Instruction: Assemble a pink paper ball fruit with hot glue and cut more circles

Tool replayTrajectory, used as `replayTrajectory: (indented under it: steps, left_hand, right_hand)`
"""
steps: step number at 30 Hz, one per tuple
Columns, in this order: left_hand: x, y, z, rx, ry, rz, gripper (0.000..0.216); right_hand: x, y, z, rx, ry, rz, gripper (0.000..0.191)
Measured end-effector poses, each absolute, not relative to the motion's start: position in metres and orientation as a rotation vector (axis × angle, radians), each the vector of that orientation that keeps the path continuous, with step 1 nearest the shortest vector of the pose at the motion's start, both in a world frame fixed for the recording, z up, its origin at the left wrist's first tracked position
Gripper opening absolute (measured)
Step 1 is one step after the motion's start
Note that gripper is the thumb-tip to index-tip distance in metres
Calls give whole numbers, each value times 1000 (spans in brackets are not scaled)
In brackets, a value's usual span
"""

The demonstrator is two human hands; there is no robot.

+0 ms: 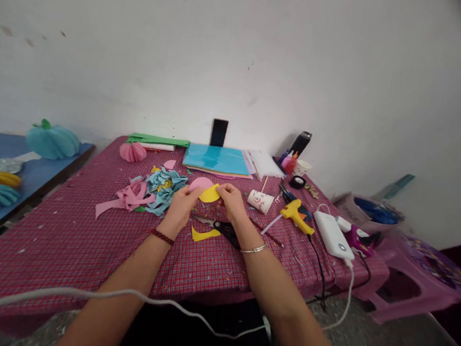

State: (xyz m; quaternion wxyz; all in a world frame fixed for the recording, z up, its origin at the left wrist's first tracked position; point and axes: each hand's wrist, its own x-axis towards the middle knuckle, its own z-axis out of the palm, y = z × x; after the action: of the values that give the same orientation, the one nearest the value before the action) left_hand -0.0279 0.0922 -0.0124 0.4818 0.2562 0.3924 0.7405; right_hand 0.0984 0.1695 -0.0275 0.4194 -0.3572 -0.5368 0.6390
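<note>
While both hands meet over the middle of the checked surface (65, 233), a yellow paper piece (209, 194) is being set against a pink paper circle (199, 183).

Going from big to small: the surface carries a blue paper stack (216, 158) at twelve o'clock, a heap of paper scraps (147, 189) at ten o'clock, and a glue gun (297, 212) at three o'clock. Black scissors (225, 228) and a yellow offcut (204, 234) lie just below the wrists, at six o'clock. The left hand (182, 203) pinches the pink circle, and the right hand (231, 201) has its fingers clenched on the yellow piece's edge. The step looks like lining up the two shapes; joining them would call for matched edges and steady pressure.
</note>
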Motion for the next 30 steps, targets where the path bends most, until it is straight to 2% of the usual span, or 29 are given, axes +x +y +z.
replayTrajectory:
  steps: [2,9,17,22,27,30]
  left_hand:
    - [-29,92,-15,606,984,1772,27]
    - [-32,96,-23,502,1000,1792,16]
    - [-34,96,-18,567,1115,1909,20]
    - [-39,94,-15,605,1234,2004,17]
    - [-41,94,-8,597,1277,2028,15]
    - [-40,95,-6,593,1282,2040,15]
  right_hand:
    - [98,166,-25,-844,-1378,1607,26]
    - [95,152,-14,-679,-1585,1621,49]
    - [120,158,7,-667,-2177,1399,35]
    - [134,133,24,-633,-2681,1124,23]
    - [131,102,19,-723,-2832,737,37]
    - [132,95,14,-771,-2835,632,32]
